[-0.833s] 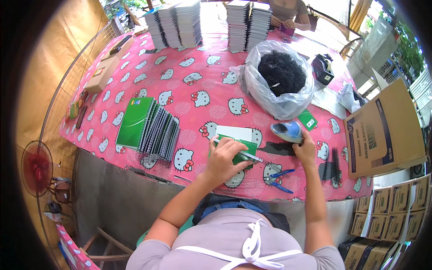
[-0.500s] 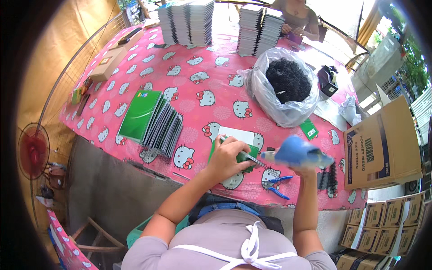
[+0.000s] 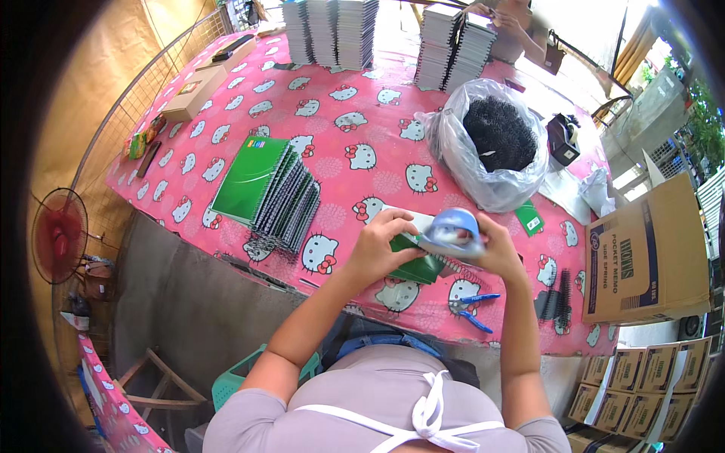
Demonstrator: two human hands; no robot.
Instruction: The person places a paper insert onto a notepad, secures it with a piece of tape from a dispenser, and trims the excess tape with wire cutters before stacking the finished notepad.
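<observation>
A pink table (image 3: pixel 385 181) with a cat-face pattern fills an open-sided work area; a red fan (image 3: pixel 59 235) stands at far left. The wearer's two bare hands meet near the table's front edge. Between them, on the table, lies a green notebook (image 3: pixel 419 270) with a white page (image 3: pixel 417 218) at its far side. The left hand (image 3: pixel 383 245) reaches over the notebook from the left, holding it with bent fingers and the thumb, which are apart; whether any fingertips go underneath cannot be told. The right hand (image 3: pixel 498 249), at the notebook's right, grips a rounded blue tool (image 3: pixel 453 230) between thumb and curled fingers, the tool above the notebook's right part and close to the left fingertips. The tool is blurred, so its contact with the notebook cannot be told. A wire coil (image 3: pixel 457 264) sticks out just below the tool. Nearer the wearer lie blue-handled pliers (image 3: pixel 474 306). To the left is a leaning stack (image 3: pixel 257 177) of green notebooks; beyond the right hand, a plastic bag (image 3: pixel 479 189) holds black coils (image 3: pixel 502 136). A carton (image 3: pixel 642 257) stands at right. Across the table, a co-worker (image 3: pixel 513 30) is partly visible near white piles (image 3: pixel 332 34).
</observation>
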